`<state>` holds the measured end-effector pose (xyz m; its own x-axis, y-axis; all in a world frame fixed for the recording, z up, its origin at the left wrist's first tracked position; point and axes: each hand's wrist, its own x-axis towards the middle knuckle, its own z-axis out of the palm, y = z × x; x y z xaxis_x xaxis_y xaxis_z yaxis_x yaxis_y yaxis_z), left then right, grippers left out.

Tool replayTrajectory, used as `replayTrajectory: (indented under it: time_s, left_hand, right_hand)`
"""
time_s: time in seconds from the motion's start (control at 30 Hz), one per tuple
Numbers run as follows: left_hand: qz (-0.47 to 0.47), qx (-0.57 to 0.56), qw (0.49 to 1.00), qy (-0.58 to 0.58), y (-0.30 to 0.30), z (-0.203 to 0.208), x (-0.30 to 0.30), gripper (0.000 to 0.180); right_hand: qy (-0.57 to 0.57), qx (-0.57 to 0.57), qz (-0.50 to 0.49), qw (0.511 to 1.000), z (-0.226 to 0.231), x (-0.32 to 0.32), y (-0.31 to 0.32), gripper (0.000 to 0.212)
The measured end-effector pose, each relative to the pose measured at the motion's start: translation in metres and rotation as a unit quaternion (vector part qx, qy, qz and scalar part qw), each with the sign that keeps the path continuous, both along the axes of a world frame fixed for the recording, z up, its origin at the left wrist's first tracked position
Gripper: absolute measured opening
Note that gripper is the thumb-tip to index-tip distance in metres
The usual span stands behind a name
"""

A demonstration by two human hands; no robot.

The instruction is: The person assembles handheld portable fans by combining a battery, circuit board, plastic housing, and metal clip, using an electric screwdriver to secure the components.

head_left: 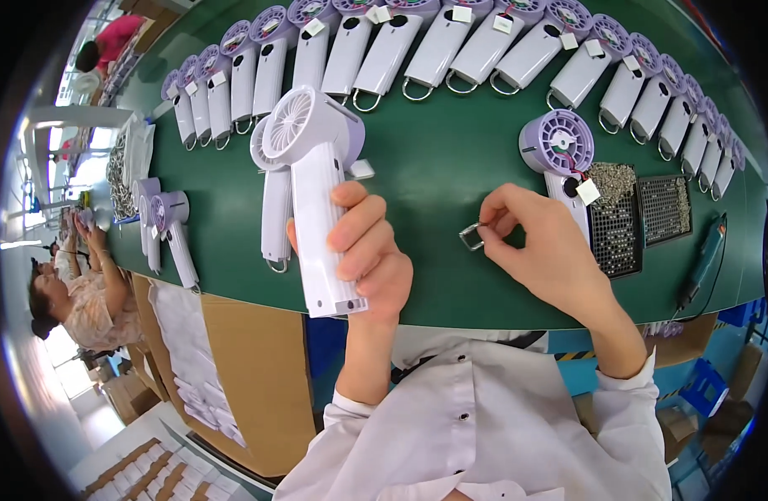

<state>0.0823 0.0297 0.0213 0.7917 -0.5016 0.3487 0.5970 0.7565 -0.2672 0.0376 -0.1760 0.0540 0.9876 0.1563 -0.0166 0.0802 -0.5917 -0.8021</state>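
My left hand is wrapped round the white handle of a handheld fan. The fan stands upright in the grip, its round lilac grille at the top and the handle's bottom end toward me. Between the thumb and fingers of my right hand is a small metal wire loop, held to the right of the fan, apart from it. Another white fan lies on the green table behind the held one, partly hidden. By my right hand lies a fan with an open purple head and a white square tag.
Along the far side runs a curved row of white fans, several with metal loops. Black trays of small parts stand at the right, near a teal electric screwdriver. More fans lie left. Cardboard boxes stand below; a co-worker sits far left.
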Motion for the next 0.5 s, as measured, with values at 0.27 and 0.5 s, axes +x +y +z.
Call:
replayTrajectory:
  time_s: [0.27,0.5]
  left_hand:
    - [0.073,0.125,0.987,0.074,-0.018,0.015,-0.001,0.06]
    - [0.155,0.338,0.925,-0.075,-0.029,0.012,0.001,0.058]
  right_hand:
    - [0.202,0.446,-0.106,0.866,0.021,-0.016,0.007,0.013]
    - [0.232,0.517,-0.097,0.818,0.027,-0.024,-0.001,0.013]
